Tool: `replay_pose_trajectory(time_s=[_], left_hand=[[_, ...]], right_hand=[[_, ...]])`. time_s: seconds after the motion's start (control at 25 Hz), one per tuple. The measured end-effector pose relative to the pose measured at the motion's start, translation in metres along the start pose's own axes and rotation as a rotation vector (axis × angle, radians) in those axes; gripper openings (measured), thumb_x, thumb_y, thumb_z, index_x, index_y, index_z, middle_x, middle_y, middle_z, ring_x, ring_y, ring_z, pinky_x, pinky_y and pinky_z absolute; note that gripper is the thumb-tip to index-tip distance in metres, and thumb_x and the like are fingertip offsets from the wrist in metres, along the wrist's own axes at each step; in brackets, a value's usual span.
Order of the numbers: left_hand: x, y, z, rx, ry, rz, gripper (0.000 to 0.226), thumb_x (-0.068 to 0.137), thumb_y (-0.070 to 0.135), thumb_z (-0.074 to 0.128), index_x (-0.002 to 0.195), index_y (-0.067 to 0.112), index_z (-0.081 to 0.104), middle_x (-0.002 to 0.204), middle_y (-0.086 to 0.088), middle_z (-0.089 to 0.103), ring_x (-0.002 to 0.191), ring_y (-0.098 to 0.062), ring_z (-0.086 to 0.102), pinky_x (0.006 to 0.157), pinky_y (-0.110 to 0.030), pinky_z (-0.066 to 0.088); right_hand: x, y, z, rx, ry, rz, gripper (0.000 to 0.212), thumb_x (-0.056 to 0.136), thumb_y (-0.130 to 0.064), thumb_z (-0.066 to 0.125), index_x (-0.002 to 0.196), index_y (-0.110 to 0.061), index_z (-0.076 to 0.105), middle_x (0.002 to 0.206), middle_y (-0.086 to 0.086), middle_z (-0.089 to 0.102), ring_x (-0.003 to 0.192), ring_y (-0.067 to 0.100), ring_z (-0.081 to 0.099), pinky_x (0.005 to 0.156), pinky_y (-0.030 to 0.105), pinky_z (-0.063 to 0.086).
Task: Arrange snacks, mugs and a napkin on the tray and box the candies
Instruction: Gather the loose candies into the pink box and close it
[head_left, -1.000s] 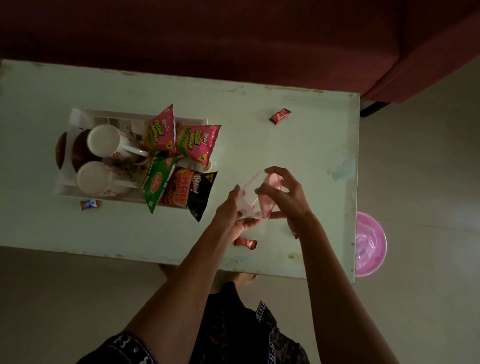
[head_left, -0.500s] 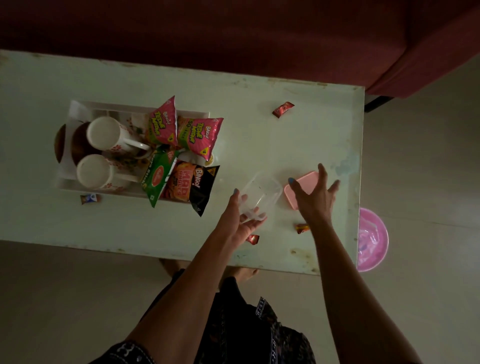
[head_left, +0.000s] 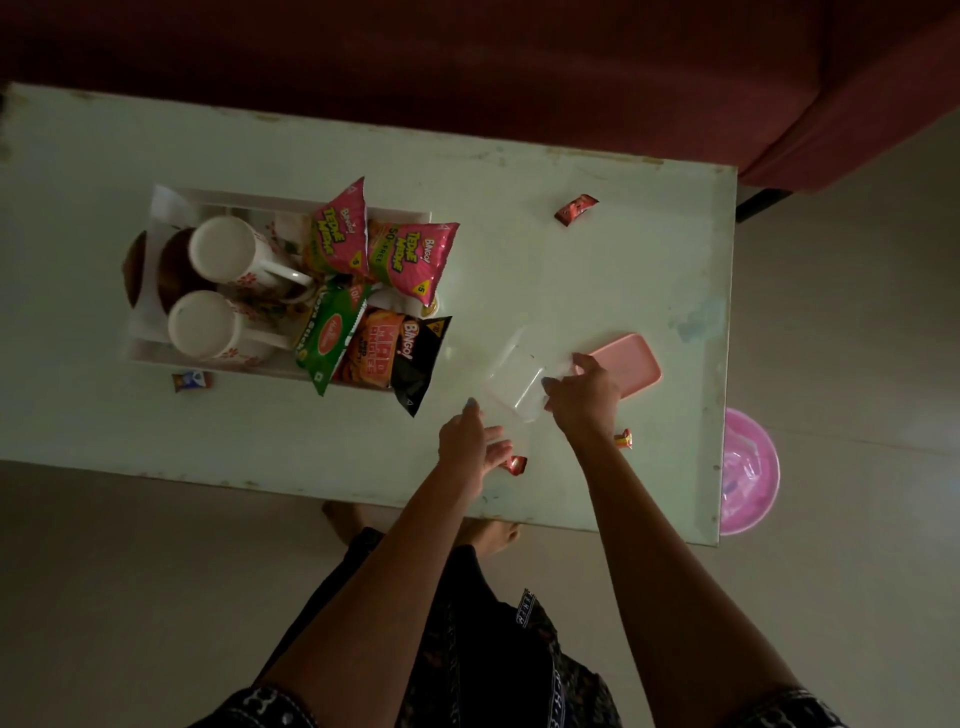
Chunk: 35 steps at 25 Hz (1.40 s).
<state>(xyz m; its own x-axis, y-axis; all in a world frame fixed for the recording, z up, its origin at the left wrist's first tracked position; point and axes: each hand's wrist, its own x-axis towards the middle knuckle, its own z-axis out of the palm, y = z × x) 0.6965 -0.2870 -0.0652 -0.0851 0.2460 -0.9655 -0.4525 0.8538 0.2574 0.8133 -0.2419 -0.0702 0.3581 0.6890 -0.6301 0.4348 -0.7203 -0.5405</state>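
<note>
The right hand (head_left: 584, 392) curls its fingers over the edge of a clear, thin plastic box (head_left: 511, 382) lying on the pale green table (head_left: 597, 270). The left hand (head_left: 467, 441) is beside the box with loose, spread fingers, holding nothing. A small red shiny wrapped candy (head_left: 516, 464) lies just by its fingertips. A flat pink lid with round corners (head_left: 631, 364) lies behind the right hand. More wrapped candies lie on the table: a red one far off (head_left: 575, 209), an orange one (head_left: 623, 439) and a blue one (head_left: 192, 381). The white tray (head_left: 156, 353) holds two white mugs (head_left: 228, 254) and crinkly snack bags (head_left: 410, 260).
</note>
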Motion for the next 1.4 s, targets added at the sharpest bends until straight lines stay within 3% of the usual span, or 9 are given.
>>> replay_pose_trajectory(time_s=[0.12, 0.32, 0.52, 0.8, 0.88, 1.0, 1.2, 1.28, 1.4], left_hand=[[-0.004, -0.015, -0.007, 0.207, 0.066, 0.210, 0.031, 0.093, 0.017, 0.050, 0.118, 0.000, 0.053, 0.103, -0.019, 0.065, 0.068, -0.020, 0.061, 0.064, -0.025, 0.053], [-0.006, -0.040, -0.012, 0.899, 0.169, 0.744, 0.016, 0.082, 0.005, 0.056, 0.097, 0.004, 0.061, 0.096, -0.010, 0.067, 0.086, -0.019, 0.063, 0.073, -0.022, 0.052], [0.010, -0.062, -0.010, 1.451, 0.080, 1.064, 0.025, 0.075, -0.003, 0.062, 0.098, 0.004, 0.058, 0.100, -0.011, 0.058, 0.092, -0.024, 0.055, 0.074, -0.034, 0.054], [0.037, -0.076, -0.030, 1.735, -0.027, 1.004, 0.030, 0.079, 0.016, 0.065, 0.105, 0.008, 0.051, 0.109, -0.011, 0.051, 0.099, -0.024, 0.048, 0.080, -0.032, 0.051], [0.038, -0.077, -0.036, 1.708, -0.044, 0.992, 0.027, 0.082, 0.018, 0.061, 0.105, 0.007, 0.052, 0.107, -0.012, 0.054, 0.099, -0.023, 0.050, 0.080, -0.031, 0.050], [0.027, -0.069, -0.034, 1.307, 0.041, 0.971, 0.019, 0.092, 0.019, 0.050, 0.099, 0.004, 0.059, 0.096, -0.013, 0.064, 0.089, -0.023, 0.059, 0.079, -0.032, 0.051], [-0.012, -0.028, 0.009, 0.628, 0.194, 0.924, 0.028, 0.093, 0.028, 0.052, 0.096, 0.005, 0.069, 0.083, -0.009, 0.075, 0.072, -0.009, 0.067, 0.064, 0.000, 0.044], [-0.019, -0.013, 0.022, 0.602, 0.182, 0.926, 0.031, 0.093, 0.029, 0.051, 0.089, 0.006, 0.071, 0.080, -0.009, 0.075, 0.072, -0.012, 0.069, 0.064, -0.007, 0.045], [-0.015, 0.004, 0.029, 0.683, 0.149, 0.857, 0.028, 0.092, 0.027, 0.052, 0.092, 0.007, 0.072, 0.087, -0.013, 0.075, 0.082, -0.021, 0.070, 0.072, -0.022, 0.049]], right_hand=[[0.005, 0.007, -0.009, 0.021, 0.032, 0.056, 0.045, 0.083, -0.016, 0.064, 0.127, -0.008, 0.055, 0.109, 0.024, 0.067, 0.093, 0.034, 0.066, 0.088, 0.043, 0.054], [0.003, 0.040, -0.035, -0.135, 0.264, 0.106, 0.036, 0.079, -0.003, 0.052, 0.111, -0.012, 0.065, 0.111, 0.015, 0.069, 0.099, 0.035, 0.064, 0.083, 0.034, 0.052], [-0.004, 0.082, -0.033, -0.339, 0.163, 0.072, 0.035, 0.078, -0.010, 0.069, 0.113, -0.014, 0.062, 0.119, 0.016, 0.054, 0.104, 0.034, 0.056, 0.074, 0.030, 0.044], [-0.025, 0.115, -0.001, -0.392, 0.091, -0.039, 0.020, 0.080, -0.010, 0.067, 0.099, -0.007, 0.066, 0.107, 0.014, 0.055, 0.091, 0.034, 0.059, 0.070, 0.030, 0.043], [-0.031, 0.119, 0.005, -0.376, 0.085, -0.042, 0.016, 0.082, -0.007, 0.062, 0.096, -0.008, 0.069, 0.103, 0.013, 0.061, 0.086, 0.033, 0.062, 0.065, 0.024, 0.037], [-0.041, 0.108, 0.010, -0.214, 0.112, -0.030, 0.017, 0.083, -0.006, 0.058, 0.092, -0.009, 0.072, 0.094, 0.012, 0.072, 0.085, 0.029, 0.066, 0.066, 0.021, 0.040], [-0.049, 0.053, 0.012, 0.013, 0.257, -0.226, 0.020, 0.084, -0.004, 0.056, 0.094, -0.011, 0.072, 0.096, 0.009, 0.070, 0.082, 0.025, 0.066, 0.073, 0.026, 0.048], [-0.047, 0.032, 0.011, 0.020, 0.296, -0.304, 0.021, 0.085, -0.003, 0.058, 0.099, -0.012, 0.072, 0.098, 0.009, 0.070, 0.084, 0.021, 0.066, 0.072, 0.020, 0.046], [-0.041, 0.014, 0.011, 0.045, 0.257, -0.292, 0.019, 0.085, -0.005, 0.059, 0.099, -0.010, 0.071, 0.090, 0.010, 0.074, 0.082, 0.023, 0.070, 0.071, 0.029, 0.052]])
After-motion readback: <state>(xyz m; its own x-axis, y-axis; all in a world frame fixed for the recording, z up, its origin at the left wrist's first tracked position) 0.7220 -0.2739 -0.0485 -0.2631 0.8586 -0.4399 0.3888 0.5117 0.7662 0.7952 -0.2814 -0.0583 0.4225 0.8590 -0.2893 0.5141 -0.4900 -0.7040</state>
